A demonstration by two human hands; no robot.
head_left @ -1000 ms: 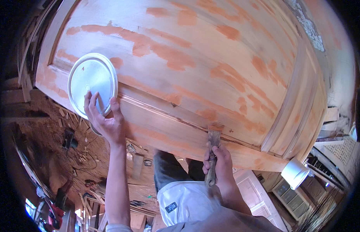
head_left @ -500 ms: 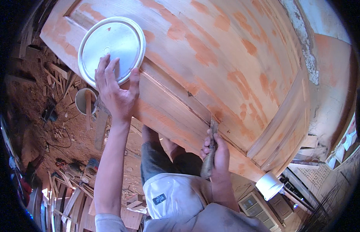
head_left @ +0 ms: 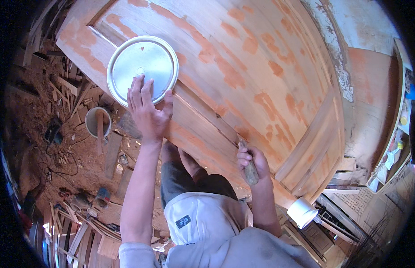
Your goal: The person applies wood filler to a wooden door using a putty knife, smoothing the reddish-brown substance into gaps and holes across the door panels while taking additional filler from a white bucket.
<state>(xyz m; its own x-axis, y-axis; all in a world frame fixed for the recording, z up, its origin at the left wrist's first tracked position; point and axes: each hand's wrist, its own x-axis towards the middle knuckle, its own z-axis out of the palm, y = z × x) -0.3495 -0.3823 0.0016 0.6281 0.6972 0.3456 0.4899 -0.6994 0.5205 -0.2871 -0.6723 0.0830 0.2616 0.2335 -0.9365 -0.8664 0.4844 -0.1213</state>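
Note:
A large wooden door (head_left: pixel 207 71) streaked with orange filler lies in front of me. On its left part rests a round white lid (head_left: pixel 127 58) with a raised rim. My left hand (head_left: pixel 149 114) lies on the near part of this lid, fingers stretched across it and thumb by the rim. My right hand (head_left: pixel 254 161) is wrapped around the worn handle of what looks like a putty knife (head_left: pixel 251 175). Its narrow end points at the groove along the door's panel, beside an orange smear; fingers partly hide the blade.
A white tub (head_left: pixel 302 212) sits by the door's lower right corner. Down on the left, a bucket (head_left: pixel 98 121) with a wood strip, a small can (head_left: pixel 103 196) and many wood offcuts lie on the dusty floor. A shelf (head_left: pixel 397 134) stands far right.
The lid and my left hand appear further right and lower in the picture, as does the door's left end. My right hand has moved slightly up and right, and the knife handle has swung rightward.

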